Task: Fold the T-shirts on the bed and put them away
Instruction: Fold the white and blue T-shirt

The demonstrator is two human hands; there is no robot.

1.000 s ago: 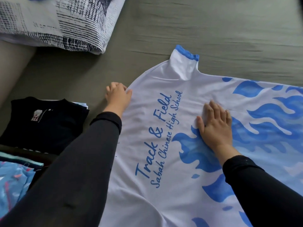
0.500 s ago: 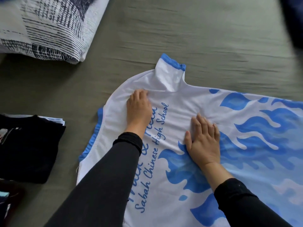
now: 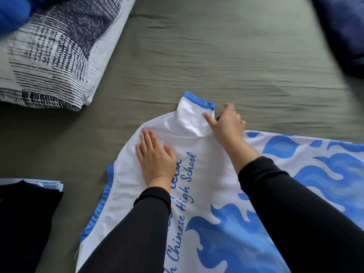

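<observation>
Left hand point(image 3: 155, 160) lies flat on the white T-shirt point(image 3: 212, 174) on the bed point(image 3: 216, 56). Right hand point(image 3: 226, 125) pinches its sleeve point(image 3: 194, 115). A hard tug could bunch the shirt.

A bedroom in a home — the work surface is a bed with an olive-green sheet point(image 3: 216, 56), a black-and-white patterned pillow point(image 3: 55, 56) lies at its head, and folded clothes point(image 3: 25, 213) are stacked at one edge.
</observation>
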